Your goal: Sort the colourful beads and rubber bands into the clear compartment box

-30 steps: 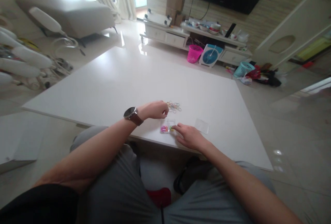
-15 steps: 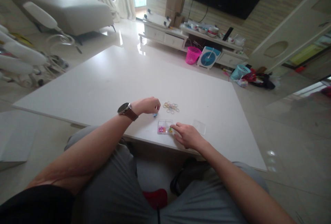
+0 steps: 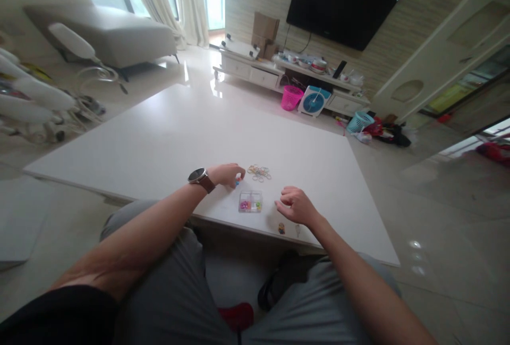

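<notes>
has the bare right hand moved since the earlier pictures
Yes: the bare right hand has moved rightward, away from the clear rectangular plastic case; earlier it reached the case's right side, now a gap shows.

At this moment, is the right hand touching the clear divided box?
Apart: the head view shows white tabletop between the right hand and the box.

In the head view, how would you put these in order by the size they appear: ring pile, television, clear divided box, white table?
1. White table
2. Television
3. Clear divided box and ring pile: they look too similar to rank.
</notes>
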A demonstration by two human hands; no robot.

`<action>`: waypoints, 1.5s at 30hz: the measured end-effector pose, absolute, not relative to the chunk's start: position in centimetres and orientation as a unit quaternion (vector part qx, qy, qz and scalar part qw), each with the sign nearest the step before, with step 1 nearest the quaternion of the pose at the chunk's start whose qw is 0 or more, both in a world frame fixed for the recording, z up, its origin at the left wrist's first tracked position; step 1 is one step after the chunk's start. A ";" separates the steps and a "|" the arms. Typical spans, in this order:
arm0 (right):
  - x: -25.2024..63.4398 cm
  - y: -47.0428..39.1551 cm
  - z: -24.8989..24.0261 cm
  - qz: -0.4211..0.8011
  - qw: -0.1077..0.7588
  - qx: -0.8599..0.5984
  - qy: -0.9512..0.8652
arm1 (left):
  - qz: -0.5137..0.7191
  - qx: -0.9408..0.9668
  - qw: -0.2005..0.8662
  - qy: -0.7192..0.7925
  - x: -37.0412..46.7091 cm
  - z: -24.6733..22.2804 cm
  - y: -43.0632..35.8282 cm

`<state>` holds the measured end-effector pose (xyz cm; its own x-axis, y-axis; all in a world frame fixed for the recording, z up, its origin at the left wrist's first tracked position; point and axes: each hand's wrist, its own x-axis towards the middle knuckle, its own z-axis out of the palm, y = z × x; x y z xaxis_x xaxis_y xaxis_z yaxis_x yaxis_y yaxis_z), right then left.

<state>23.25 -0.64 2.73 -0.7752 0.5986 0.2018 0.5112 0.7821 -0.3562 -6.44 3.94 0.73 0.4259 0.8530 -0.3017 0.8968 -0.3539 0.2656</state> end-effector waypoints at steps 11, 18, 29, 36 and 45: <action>26.5 0.7 5.2 0.218 0.326 -0.288 -0.874 | -0.058 0.825 0.216 0.519 -6.1 0.6 4.4; 27.4 0.2 6.8 0.248 0.400 -0.278 -0.838 | -0.045 0.827 0.227 0.512 -5.7 0.3 4.4; 26.8 -2.1 8.6 0.259 0.369 -0.231 -0.862 | -0.018 0.840 0.210 0.499 -5.7 1.2 4.2; 26.2 -2.7 9.2 0.241 0.341 -0.218 -0.882 | 0.052 0.881 0.259 0.392 -2.9 2.7 1.7; 26.0 -2.5 9.0 0.239 0.310 -0.218 -0.894 | 0.047 0.898 0.251 0.359 -1.1 2.5 0.0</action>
